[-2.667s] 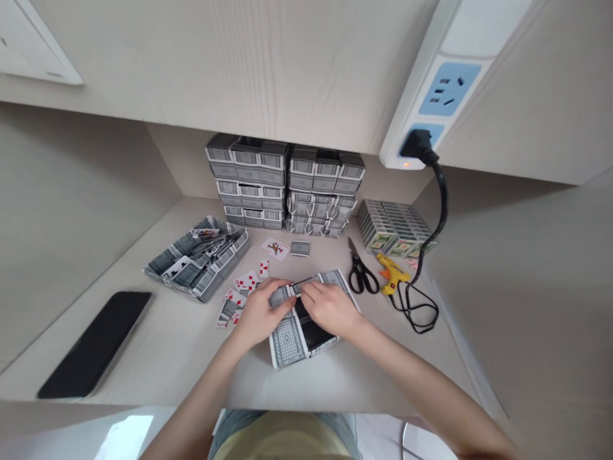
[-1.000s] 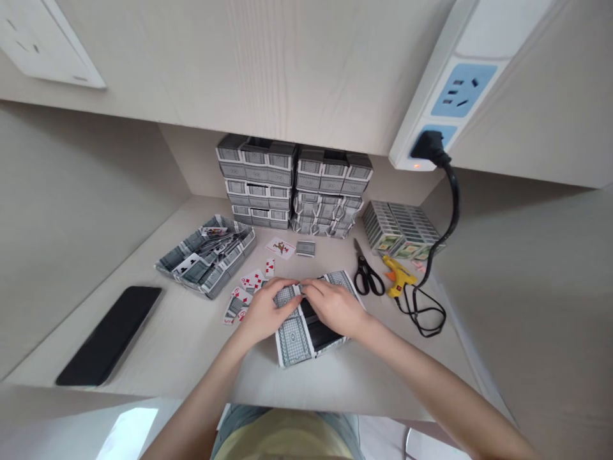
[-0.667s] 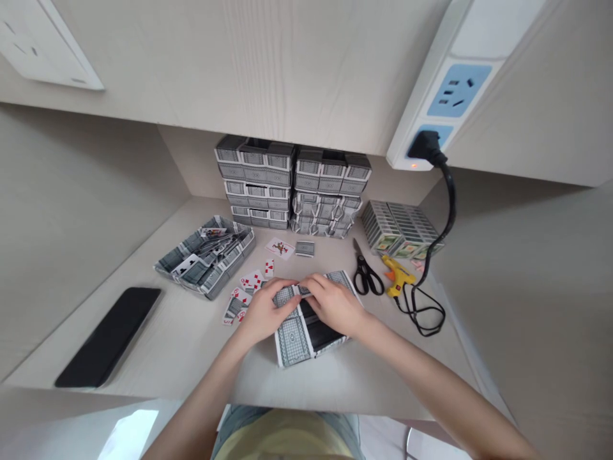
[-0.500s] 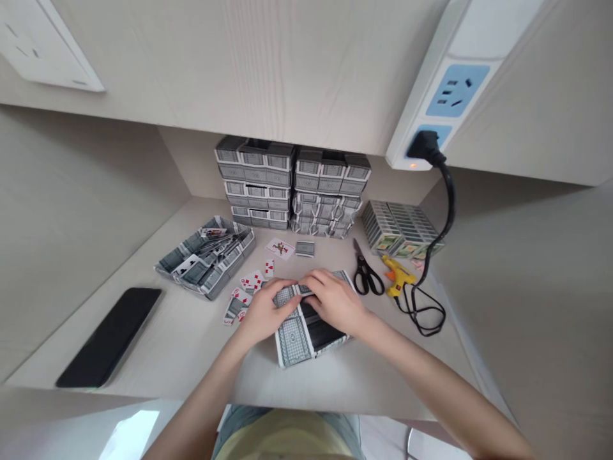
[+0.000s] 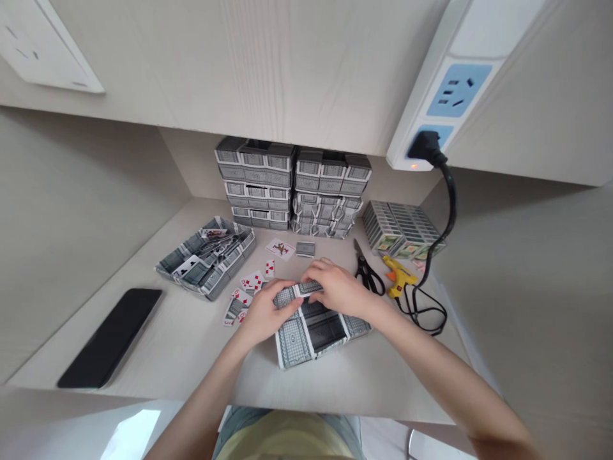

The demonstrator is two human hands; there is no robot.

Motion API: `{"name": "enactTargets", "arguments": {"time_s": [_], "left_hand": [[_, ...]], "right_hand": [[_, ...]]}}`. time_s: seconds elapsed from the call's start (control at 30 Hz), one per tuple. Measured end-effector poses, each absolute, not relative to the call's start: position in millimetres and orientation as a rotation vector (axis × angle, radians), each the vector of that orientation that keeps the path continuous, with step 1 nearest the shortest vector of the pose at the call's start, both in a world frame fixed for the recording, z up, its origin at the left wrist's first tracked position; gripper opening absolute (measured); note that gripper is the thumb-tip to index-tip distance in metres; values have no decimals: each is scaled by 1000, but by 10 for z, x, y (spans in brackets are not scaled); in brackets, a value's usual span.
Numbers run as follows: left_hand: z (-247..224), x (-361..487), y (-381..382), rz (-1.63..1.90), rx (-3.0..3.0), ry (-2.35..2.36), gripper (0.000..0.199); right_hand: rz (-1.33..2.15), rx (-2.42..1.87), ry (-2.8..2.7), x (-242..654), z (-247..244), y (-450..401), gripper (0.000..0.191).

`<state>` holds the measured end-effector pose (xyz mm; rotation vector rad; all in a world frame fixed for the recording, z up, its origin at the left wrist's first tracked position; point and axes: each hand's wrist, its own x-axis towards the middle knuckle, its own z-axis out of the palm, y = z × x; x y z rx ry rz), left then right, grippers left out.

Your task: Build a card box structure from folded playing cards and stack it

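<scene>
In front of me lies a box built from playing cards [image 5: 294,340], grey patterned backs outward, with a dark opening in its top. My left hand [image 5: 267,313] grips its far left edge, thumb on top and fingers over the far side. My right hand [image 5: 335,287] pinches the far edge just right of there, fingers curled over a strip beside the opening. Its fingertips are partly hidden. Loose playing cards [image 5: 252,281] lie left of the box, some under my left hand. A joker card [image 5: 280,249] and a face-down card [image 5: 305,249] sit beyond it.
Card-built boxes [image 5: 258,176] are stacked at the back. A card-made tray [image 5: 225,281] holds loose cards on the left, near a black phone [image 5: 110,338]. On the right are scissors [image 5: 368,276], a yellow glue gun [image 5: 398,276], card packs [image 5: 402,230] and a hanging power cord [image 5: 451,204].
My right hand has shifted slightly right and up along the far edge, uncovering more of the box's top and right side. My left hand stays nearly in place.
</scene>
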<state>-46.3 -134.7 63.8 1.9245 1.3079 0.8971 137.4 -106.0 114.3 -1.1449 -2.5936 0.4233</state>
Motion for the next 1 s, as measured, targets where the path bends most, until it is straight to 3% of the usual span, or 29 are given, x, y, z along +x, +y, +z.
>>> {"name": "enactTargets", "arguments": {"time_s": [1.0], "left_hand": [[627, -455, -1357, 915, 1891, 1277, 35]], "right_hand": [[563, -1176, -2554, 1340, 1128, -1112, 27]]}}
